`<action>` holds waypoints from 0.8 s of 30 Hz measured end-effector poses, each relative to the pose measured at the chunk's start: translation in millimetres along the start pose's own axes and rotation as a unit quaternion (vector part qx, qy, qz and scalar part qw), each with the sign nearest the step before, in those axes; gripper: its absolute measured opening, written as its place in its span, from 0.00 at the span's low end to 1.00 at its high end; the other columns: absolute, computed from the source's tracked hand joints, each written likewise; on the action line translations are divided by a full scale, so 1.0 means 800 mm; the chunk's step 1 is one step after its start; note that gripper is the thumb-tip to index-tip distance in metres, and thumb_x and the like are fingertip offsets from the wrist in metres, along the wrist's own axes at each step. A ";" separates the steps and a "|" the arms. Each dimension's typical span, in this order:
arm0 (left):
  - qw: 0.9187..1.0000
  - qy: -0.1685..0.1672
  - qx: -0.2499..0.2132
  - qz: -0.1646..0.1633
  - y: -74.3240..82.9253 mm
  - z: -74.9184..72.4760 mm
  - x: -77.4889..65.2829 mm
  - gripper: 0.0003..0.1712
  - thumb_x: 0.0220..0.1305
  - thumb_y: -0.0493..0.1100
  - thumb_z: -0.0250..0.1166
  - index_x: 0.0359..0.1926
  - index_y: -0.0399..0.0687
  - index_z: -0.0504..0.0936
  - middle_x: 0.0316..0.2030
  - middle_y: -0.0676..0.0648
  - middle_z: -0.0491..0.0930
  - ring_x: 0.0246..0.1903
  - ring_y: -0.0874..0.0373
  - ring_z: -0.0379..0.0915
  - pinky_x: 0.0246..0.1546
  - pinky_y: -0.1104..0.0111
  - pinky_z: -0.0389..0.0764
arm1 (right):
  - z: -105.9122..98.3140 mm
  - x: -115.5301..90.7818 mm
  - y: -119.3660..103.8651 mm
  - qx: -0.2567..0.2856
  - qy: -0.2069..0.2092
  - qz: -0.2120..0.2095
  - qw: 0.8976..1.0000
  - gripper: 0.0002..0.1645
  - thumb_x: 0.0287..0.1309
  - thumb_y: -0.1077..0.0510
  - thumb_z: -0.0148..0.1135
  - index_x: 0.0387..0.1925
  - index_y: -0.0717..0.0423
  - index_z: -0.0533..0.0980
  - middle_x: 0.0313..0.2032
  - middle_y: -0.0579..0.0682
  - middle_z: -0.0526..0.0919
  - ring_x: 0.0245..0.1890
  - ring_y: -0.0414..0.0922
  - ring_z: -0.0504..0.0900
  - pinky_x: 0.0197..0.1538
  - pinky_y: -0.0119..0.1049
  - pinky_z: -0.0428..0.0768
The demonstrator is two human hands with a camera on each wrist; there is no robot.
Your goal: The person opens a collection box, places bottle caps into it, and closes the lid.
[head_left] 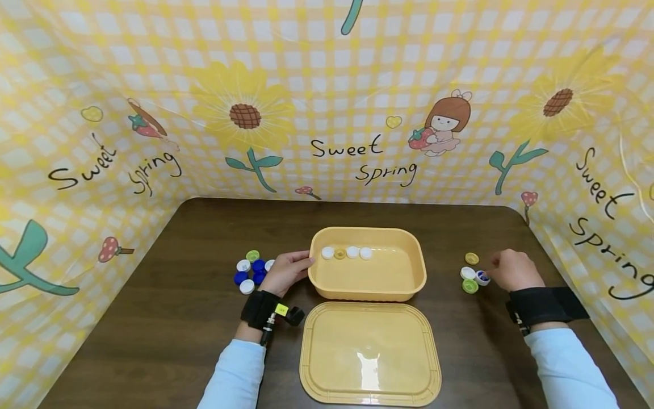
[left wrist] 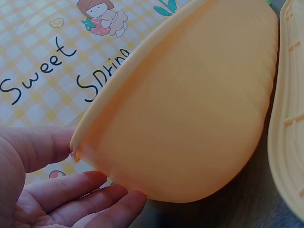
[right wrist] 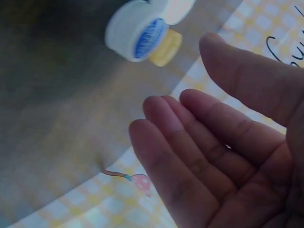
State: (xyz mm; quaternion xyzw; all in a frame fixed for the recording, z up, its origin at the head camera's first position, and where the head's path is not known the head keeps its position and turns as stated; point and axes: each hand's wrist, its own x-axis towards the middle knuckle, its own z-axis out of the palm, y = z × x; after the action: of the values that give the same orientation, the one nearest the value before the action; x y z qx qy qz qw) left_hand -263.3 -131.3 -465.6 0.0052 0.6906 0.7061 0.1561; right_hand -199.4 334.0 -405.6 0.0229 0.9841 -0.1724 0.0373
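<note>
A yellow plastic tub (head_left: 368,284) stands in the middle of the table. Inside it lies a row of bottle caps, several white (head_left: 365,253) and one yellow (head_left: 340,254). My left hand (head_left: 284,271) grips the tub's left rim, thumb at the edge and fingers under the outer wall (left wrist: 175,109). On the right, my right hand (head_left: 516,271) hovers beside a small group of caps: yellow (head_left: 472,259), white (head_left: 467,273), green (head_left: 470,286) and a white one with blue print (right wrist: 149,40). In the right wrist view its fingers are relaxed, holding nothing.
In front of the tub lies a flat yellow lid (head_left: 370,352). Left of the left hand is a cluster of blue, white and green caps (head_left: 252,255), partly hidden by that hand. A checked cloth (head_left: 327,102) rises along the back and both sides of the table.
</note>
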 end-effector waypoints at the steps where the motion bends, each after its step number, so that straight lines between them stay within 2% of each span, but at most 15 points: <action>1: 1.000 0.001 0.000 0.000 0.000 0.000 0.000 0.24 0.70 0.36 0.59 0.63 0.26 0.70 0.59 0.32 0.73 0.55 0.47 0.74 0.52 0.61 0.77 | 0.002 0.001 0.002 0.002 0.001 -0.002 1.000 0.22 0.51 0.61 0.70 0.42 0.76 0.78 0.40 0.73 0.80 0.39 0.67 0.78 0.39 0.57 0.77; 7: 1.000 0.000 0.003 0.002 -0.001 0.000 0.001 0.24 0.70 0.36 0.59 0.62 0.26 0.70 0.58 0.31 0.73 0.53 0.49 0.76 0.52 0.61 0.77 | 0.016 0.004 0.011 0.019 -0.006 -0.003 1.000 0.22 0.48 0.63 0.72 0.42 0.76 0.78 0.38 0.71 0.80 0.36 0.62 0.78 0.39 0.55 0.76; 13: 1.000 0.000 0.003 0.000 0.000 0.000 0.001 0.24 0.70 0.36 0.59 0.62 0.27 0.71 0.58 0.32 0.73 0.53 0.48 0.75 0.53 0.60 0.77 | 0.026 0.005 0.014 0.024 -0.007 -0.017 1.000 0.15 0.47 0.64 0.71 0.37 0.72 0.81 0.33 0.64 0.82 0.30 0.55 0.77 0.35 0.51 0.76; 24: 1.000 0.001 0.000 0.005 0.000 0.002 -0.001 0.23 0.70 0.35 0.59 0.62 0.26 0.71 0.58 0.31 0.73 0.52 0.49 0.76 0.53 0.60 0.76 | 0.035 0.007 0.011 0.018 -0.010 -0.021 1.000 0.15 0.48 0.66 0.69 0.39 0.71 0.81 0.34 0.65 0.83 0.32 0.56 0.78 0.36 0.51 0.77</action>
State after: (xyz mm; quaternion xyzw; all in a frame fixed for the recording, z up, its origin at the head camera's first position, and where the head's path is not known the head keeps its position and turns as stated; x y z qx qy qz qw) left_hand -262.4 -129.7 -465.2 0.0076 0.6912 0.7066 0.1516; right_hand -202.7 333.1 -435.4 0.0013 0.9807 -0.1906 0.0435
